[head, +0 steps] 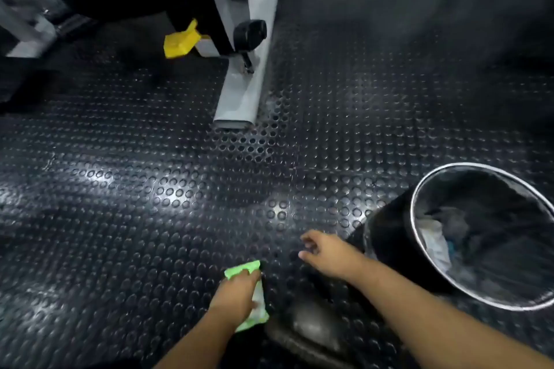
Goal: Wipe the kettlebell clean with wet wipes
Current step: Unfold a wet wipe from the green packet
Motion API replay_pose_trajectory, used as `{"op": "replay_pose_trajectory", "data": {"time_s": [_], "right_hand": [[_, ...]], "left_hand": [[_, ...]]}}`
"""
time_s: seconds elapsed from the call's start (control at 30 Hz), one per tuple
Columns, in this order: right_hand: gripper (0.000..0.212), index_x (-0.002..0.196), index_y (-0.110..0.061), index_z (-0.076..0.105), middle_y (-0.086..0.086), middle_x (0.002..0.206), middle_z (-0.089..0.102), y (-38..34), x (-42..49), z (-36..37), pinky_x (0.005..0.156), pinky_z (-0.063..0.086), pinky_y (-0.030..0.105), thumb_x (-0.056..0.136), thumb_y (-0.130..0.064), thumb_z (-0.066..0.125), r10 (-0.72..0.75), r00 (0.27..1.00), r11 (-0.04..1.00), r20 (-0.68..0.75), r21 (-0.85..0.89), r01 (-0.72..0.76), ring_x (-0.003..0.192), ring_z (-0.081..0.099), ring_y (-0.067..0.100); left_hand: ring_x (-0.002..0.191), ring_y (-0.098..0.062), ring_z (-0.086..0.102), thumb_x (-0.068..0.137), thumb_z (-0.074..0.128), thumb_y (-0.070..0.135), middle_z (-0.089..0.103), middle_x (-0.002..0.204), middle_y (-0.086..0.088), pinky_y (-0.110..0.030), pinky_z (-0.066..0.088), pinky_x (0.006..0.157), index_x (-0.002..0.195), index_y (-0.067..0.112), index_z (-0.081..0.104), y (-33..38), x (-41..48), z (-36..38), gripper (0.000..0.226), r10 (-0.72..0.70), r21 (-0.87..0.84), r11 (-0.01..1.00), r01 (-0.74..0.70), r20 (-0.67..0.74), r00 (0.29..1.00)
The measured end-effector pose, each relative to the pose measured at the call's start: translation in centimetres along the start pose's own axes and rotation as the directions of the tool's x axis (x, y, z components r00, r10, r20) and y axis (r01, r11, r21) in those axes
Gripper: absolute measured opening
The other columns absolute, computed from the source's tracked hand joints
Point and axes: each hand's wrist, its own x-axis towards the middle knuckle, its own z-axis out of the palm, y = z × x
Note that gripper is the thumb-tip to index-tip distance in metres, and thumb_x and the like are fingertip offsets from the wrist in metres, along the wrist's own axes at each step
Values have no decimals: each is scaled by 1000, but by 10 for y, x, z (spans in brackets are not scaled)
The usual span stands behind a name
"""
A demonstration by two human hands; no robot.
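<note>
L hand [236, 293] grips 1 wipes pack [260, 307], R hand [326, 252] empty.

On the studded black rubber floor [150, 189], the left grip [236, 293] holds a green wet-wipe pack [241, 269], fingers curled over it. The right grip [326, 252] hovers just beside it, fingers loose and holding nothing. A dark rounded object [311, 323] lies below them, too blurred to name. To the right stands a black bin [386, 237] with crumpled wipes [431, 237] inside. Farther off stands a grey machine frame [242, 93] with a yellow lever [180, 42].
</note>
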Motion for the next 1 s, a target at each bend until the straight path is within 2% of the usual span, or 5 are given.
{"op": "replay_pose_trajectory", "data": {"time_s": [0.13,0.4,0.7,0.83,1.0], "right_hand": [[41,131,-23,59,-2,121,69,-8,-2,-3,100,53,37,96,-44,63,-18,1000,999,-10,-47,17,106,66,17],[39,129,-21,62,5,123,71,-35,-9,-21,96,54,38,94,-39,64,-45,991,993,-130,-114,30,109,67,25],[51,138,-15,55,4,128,65,-57,-46,-38,88,53,31,91,-30,70,-24,974,999,-226,-39,15,105,66,20],[23,105,-14,61,2,97,66,-69,-59,-34,62,50,29,91,-29,70,-68,957,996,-281,-70,51,81,64,20],[26,80,-16,57,-1,79,62,-85,-118,-32,61,42,33,90,-35,73,-97,889,993,-447,12,114,71,56,18]], "left_hand": [[106,-29,68,93,67,22,71,113,-6,-36,52,87,117,17,68,4,16,-20,24,-11,-117,993,17,51,999],[84,-22,66,85,71,23,69,84,2,-32,53,73,81,27,60,42,37,-122,12,104,-222,961,-167,-270,957],[72,-10,65,82,75,36,68,76,10,-38,58,72,82,30,64,51,-12,-165,13,146,-305,901,-310,-460,876],[74,-13,67,86,76,28,70,79,6,-39,58,72,85,26,64,53,-39,-182,13,207,-306,863,-402,-512,834],[74,-13,61,84,76,30,67,79,4,-40,55,74,84,25,63,61,-104,-198,14,258,-245,846,-473,-589,766]]}}
